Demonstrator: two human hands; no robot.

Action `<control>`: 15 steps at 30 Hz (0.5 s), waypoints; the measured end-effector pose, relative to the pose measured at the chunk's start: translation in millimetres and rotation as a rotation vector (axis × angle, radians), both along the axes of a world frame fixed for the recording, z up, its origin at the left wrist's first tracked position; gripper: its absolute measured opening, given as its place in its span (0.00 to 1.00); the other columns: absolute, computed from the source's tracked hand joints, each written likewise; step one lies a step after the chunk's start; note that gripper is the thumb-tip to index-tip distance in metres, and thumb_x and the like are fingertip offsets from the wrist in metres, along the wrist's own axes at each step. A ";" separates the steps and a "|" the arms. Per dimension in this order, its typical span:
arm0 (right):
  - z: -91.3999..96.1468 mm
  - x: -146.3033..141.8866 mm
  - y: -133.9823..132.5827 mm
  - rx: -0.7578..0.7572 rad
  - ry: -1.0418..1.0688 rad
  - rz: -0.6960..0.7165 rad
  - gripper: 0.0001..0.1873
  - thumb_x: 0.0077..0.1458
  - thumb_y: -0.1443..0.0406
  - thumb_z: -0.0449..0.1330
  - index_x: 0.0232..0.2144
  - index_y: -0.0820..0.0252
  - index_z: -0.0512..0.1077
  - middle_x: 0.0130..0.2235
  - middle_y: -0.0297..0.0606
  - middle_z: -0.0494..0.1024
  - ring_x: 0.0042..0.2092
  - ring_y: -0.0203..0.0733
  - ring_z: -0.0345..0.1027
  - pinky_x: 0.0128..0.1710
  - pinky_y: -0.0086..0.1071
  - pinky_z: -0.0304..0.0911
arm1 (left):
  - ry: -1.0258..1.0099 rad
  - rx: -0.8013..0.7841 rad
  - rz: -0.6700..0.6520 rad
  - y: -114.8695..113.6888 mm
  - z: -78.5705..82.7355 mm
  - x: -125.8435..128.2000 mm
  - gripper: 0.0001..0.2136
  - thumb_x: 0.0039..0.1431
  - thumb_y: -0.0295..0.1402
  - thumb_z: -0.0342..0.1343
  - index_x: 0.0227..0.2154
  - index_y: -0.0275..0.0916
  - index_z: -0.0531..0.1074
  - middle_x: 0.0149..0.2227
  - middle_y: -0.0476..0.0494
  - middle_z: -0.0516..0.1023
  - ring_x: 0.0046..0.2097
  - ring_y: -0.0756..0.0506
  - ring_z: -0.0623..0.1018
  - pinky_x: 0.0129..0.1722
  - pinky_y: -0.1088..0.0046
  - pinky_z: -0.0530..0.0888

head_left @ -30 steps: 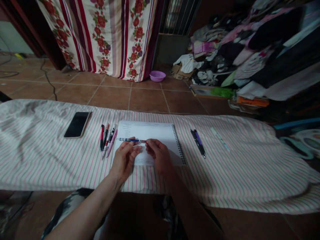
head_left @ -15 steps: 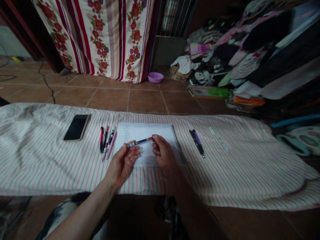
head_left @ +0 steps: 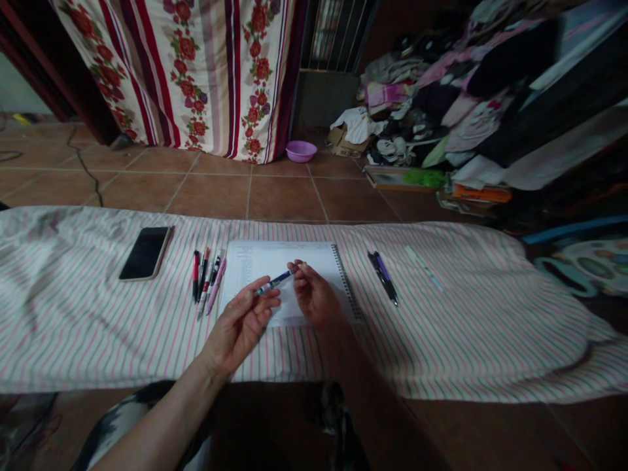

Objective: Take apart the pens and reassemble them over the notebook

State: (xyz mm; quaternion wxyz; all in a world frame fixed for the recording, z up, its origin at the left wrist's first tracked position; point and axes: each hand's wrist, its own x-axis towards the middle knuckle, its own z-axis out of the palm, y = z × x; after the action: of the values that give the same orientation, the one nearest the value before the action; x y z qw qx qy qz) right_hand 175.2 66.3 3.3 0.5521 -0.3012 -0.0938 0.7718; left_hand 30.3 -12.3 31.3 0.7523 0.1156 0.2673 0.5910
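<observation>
A blue pen (head_left: 275,282) is held tilted over a spiral notebook (head_left: 314,256) that lies open on a striped cloth (head_left: 466,327). My left hand (head_left: 243,320) pinches the pen's lower end between thumb and fingers. My right hand (head_left: 314,297) grips the pen's upper end with curled fingers. Both hands hover just above the notebook's near half.
Several pens (head_left: 206,281) lie in a row left of the notebook, and a dark phone (head_left: 144,253) lies further left. Two dark pens (head_left: 383,277) and a pale pen (head_left: 422,268) lie to the right. Beyond the cloth are tiled floor, a purple bowl (head_left: 300,151), a floral curtain and piled clothes.
The pen went from lying level between both hands to tilting up at its right end. My right hand rose slightly and my left hand turned palm-up.
</observation>
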 end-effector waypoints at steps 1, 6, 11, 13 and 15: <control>-0.5 -0.1 0.5 0.004 0.013 0.004 0.01 0.48 0.74 0.61 0.27 0.68 0.72 0.29 0.41 0.78 0.22 0.23 0.66 0.20 0.11 0.61 | 0.007 0.003 -0.006 -0.1 -0.3 0.3 0.12 0.58 0.25 0.50 0.44 0.28 0.70 0.38 0.32 0.78 0.37 0.47 0.79 0.34 0.80 0.76; -3.4 -0.3 0.0 0.026 0.003 0.038 0.04 0.48 0.72 0.62 0.31 0.66 0.73 0.29 0.36 0.78 0.21 0.23 0.66 0.18 0.13 0.62 | 0.036 0.006 -0.030 0.2 -2.5 3.0 0.12 0.54 0.24 0.55 0.43 0.30 0.71 0.37 0.34 0.79 0.37 0.48 0.79 0.34 0.82 0.76; -2.6 0.1 -2.0 0.015 -0.048 0.031 0.05 0.49 0.69 0.62 0.32 0.65 0.73 0.29 0.34 0.78 0.21 0.24 0.67 0.17 0.14 0.62 | 0.065 -0.003 -0.061 0.6 -4.0 4.7 0.15 0.50 0.24 0.60 0.43 0.32 0.72 0.37 0.36 0.79 0.38 0.48 0.79 0.34 0.83 0.76; -1.5 0.3 -2.3 0.011 -0.052 0.029 0.06 0.48 0.69 0.63 0.32 0.65 0.73 0.29 0.33 0.78 0.21 0.24 0.67 0.17 0.14 0.62 | 0.078 -0.010 -0.059 0.0 -2.9 5.2 0.15 0.49 0.24 0.61 0.42 0.32 0.73 0.37 0.36 0.80 0.37 0.49 0.79 0.34 0.83 0.76; -0.3 0.0 -2.5 0.003 -0.055 0.028 0.05 0.48 0.69 0.63 0.31 0.65 0.73 0.28 0.34 0.78 0.21 0.24 0.66 0.17 0.14 0.62 | 0.100 -0.021 -0.056 -1.0 -1.2 6.3 0.15 0.47 0.25 0.63 0.41 0.33 0.74 0.36 0.37 0.80 0.37 0.49 0.79 0.34 0.83 0.75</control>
State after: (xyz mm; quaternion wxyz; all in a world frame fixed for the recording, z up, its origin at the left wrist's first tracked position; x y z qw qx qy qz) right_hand 175.2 63.8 3.0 0.5391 -0.3201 -0.1145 0.7706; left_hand 36.6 -13.3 30.2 0.7556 0.1445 0.3071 0.5603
